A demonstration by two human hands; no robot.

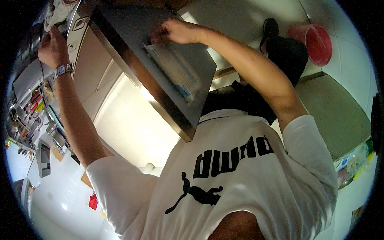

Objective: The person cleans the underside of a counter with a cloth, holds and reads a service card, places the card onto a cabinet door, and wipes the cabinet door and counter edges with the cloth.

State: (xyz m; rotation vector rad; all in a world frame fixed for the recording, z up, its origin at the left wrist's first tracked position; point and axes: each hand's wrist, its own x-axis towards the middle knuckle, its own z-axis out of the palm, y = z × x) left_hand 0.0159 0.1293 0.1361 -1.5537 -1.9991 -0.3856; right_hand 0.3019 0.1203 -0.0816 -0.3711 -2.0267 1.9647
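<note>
Packet [176,74] lies on dark panel [124,26], one end just beside right hand [179,32]; whether curled fingers [157,37] grip it, I cannot tell.

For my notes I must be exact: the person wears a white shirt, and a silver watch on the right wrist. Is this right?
The wrist is wrong: the head view shows the watch at the wrist of the left hand. The shirt is white.

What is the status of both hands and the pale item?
Left hand beside whitish cloth. Right hand near pale item, grip unclear. Item on dark panel. Nothing visibly blocking.
</note>
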